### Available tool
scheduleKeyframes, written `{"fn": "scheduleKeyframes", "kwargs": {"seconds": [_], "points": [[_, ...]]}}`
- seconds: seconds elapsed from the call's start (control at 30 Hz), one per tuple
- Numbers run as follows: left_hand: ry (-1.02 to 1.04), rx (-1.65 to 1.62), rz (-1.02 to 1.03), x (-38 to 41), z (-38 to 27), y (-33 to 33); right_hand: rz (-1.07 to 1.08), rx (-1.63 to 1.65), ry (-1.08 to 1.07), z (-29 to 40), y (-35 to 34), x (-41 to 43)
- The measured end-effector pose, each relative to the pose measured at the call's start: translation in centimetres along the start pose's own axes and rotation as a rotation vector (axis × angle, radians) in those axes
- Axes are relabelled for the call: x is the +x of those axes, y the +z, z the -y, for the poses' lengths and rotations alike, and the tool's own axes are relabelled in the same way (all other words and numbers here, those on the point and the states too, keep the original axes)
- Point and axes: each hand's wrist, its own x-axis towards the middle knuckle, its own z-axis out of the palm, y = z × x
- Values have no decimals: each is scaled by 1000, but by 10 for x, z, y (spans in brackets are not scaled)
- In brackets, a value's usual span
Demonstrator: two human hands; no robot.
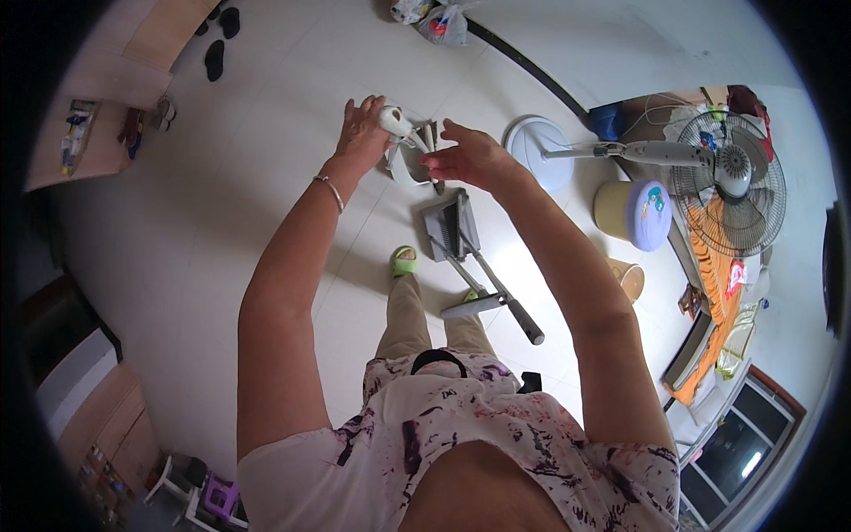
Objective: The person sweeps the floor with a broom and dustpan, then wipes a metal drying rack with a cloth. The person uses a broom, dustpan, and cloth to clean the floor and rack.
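My left hand [364,135] is at a white rounded plastic part [395,122], its fingers at the part's left side; how firmly they hold it is unclear. Below and right of that part, a white frame-like object [407,166] shows between my hands, partly hidden. With fingers spread, my right hand [465,156] is to the right of this object; no object shows in its grasp. Nearer my feet, a grey dustpan [439,223] stands on the floor with a long-handled broom or brush [492,274] beside it.
A pedestal fan [733,170] with a round base [542,154] stands at the right. Near it are a bucket with a purple lid [648,215] and a tan bin [628,279]. Plastic bags [445,25] lie at the top, black slippers [214,60] at upper left, and stools [221,495] at lower left.
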Motion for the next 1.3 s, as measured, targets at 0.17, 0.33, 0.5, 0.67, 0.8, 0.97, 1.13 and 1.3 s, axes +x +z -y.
{"fn": "scheduleKeyframes", "kwargs": {"seconds": [0.17, 0.33, 0.5, 0.67, 0.8, 0.97, 1.13, 1.3], "points": [[4, -106, -127, -6, -2, -17, -121, 29, -49, -8, -64, -51], [-154, -196, -275, -70, 3, -15, -262, 152, -164, -56, -148, -144], [-329, -360, 186, -234, -12, 75, -476, 356, -291, -209, -249, -249], [-191, -220, 823, -447, -8, 206, -722, 211, -36, -364, -268, -330], [199, -394, 989, -424, -127, 137, -840, 147, 53, -492, -287, -397], [-505, -986, 1013, -348, -218, 162, -1066, 599, -54, -637, -277, -491], [-207, -767, 1209, -241, -417, 131, -1187, 1040, -84, -765, -240, -544], [-16, -579, 1122, -213, -578, 105, -1249, 1280, -25, -836, -197, -528]]}}
